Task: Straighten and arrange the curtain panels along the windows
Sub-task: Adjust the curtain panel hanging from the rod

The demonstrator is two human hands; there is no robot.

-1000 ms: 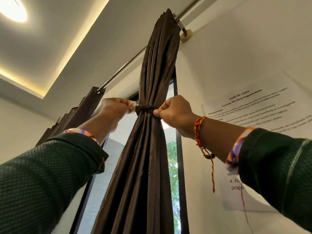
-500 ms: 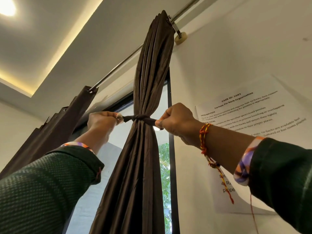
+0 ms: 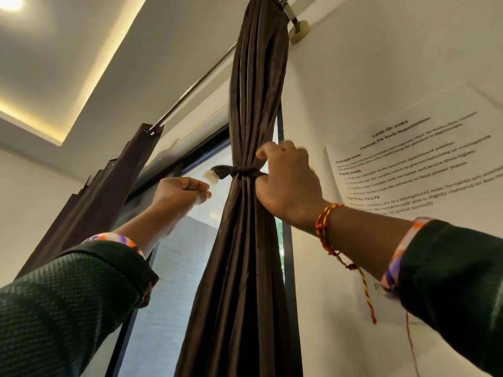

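Gathered curtain panel (image 3: 253,110): dark brown, hung from the curtain rod (image 3: 190,91) at the right end of the window (image 3: 190,268), bunched into a narrow column, flaring wider below the tie.

Tie-back (image 3: 239,171): same brown cloth, knotted round the bunched panel at mid-height; short free tail sticking out to the left, ending in a pale tab (image 3: 211,176).

Second curtain panel (image 3: 89,200): brown, bunched at the left end of the rod, well apart from the first.

Right hand (image 3: 288,183): at the right side of the knot, thumb and curled fingers (image 3: 262,153) against the tie-back and the folds there; firmness of grip not clear, motion-blurred. Red-and-yellow thread bracelet (image 3: 326,224) on the wrist, loose ends hanging.

Left hand (image 3: 179,191): just below and left of the tie's tail, apart from it; fingers curled in with thumb meeting fingertips, nothing visible between them.

Sleeves (image 3: 68,308): dark green knit on both arms, patterned cuffs showing.

Rod bracket (image 3: 298,28): cream-coloured mount on the white wall, beside the top of the gathered panel.

Printed sheet (image 3: 424,186): white paper fixed to the wall right of the window, headed with a task title and lines of text.

Ceiling light (image 3: 11,2): lit, upper left, with a glowing cove strip along the recess.
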